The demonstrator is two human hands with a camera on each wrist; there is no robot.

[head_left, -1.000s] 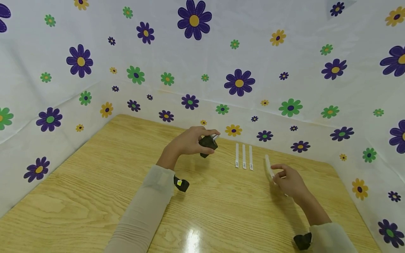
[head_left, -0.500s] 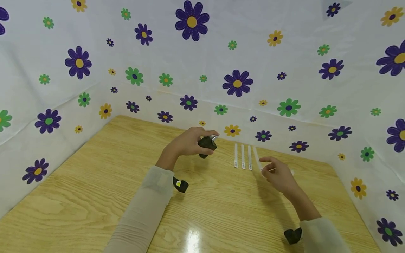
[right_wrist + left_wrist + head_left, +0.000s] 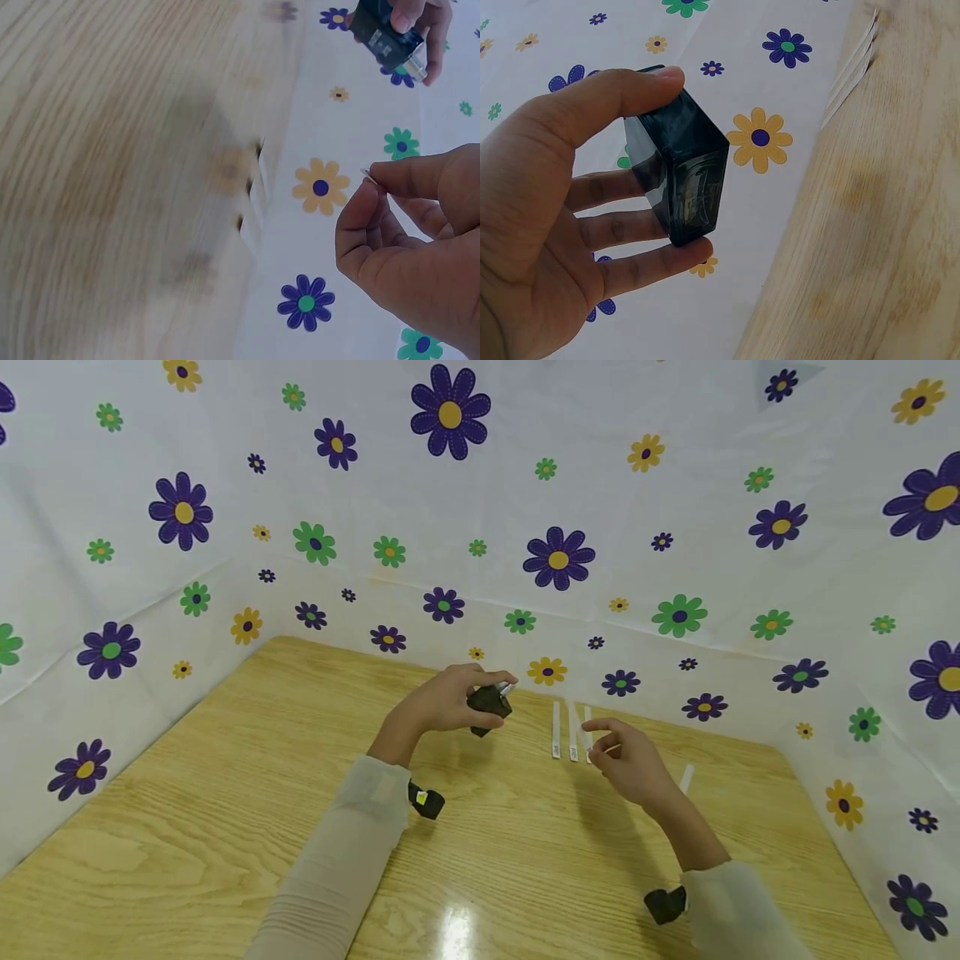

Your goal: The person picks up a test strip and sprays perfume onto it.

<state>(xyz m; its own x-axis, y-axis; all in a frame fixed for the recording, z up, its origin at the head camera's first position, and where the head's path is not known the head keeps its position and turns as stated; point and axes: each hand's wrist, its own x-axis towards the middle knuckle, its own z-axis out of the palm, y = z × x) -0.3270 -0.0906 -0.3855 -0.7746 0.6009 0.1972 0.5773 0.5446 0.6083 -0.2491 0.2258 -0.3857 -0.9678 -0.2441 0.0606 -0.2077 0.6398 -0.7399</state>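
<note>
My left hand [image 3: 448, 697] holds a dark glass perfume bottle [image 3: 487, 706] above the table, fingers and thumb curled round it. The bottle is tilted, its silver spray top [image 3: 506, 687] pointing right beside the index finger. The left wrist view shows the bottle's angular body [image 3: 697, 161] from below. My right hand [image 3: 630, 764] pinches a thin white paper strip [image 3: 586, 737] between thumb and fingers; edge-on, its tip [image 3: 368, 175] shows in the right wrist view. The held strip hovers over several white strips [image 3: 556, 731] lying parallel on the table and partly covers them.
One more white strip [image 3: 686, 778] lies to the right, partly hidden by my right wrist. The wooden table [image 3: 247, 777] ends at a flower-patterned white cloth [image 3: 480, 493] behind and at both sides. A black wrist device [image 3: 426, 800] hangs under the left sleeve, another [image 3: 665, 906] under the right.
My right hand has moved left with the pinched strip, from beside the row of strips to over it. The left hand keeps the bottle in nearly the same place.
</note>
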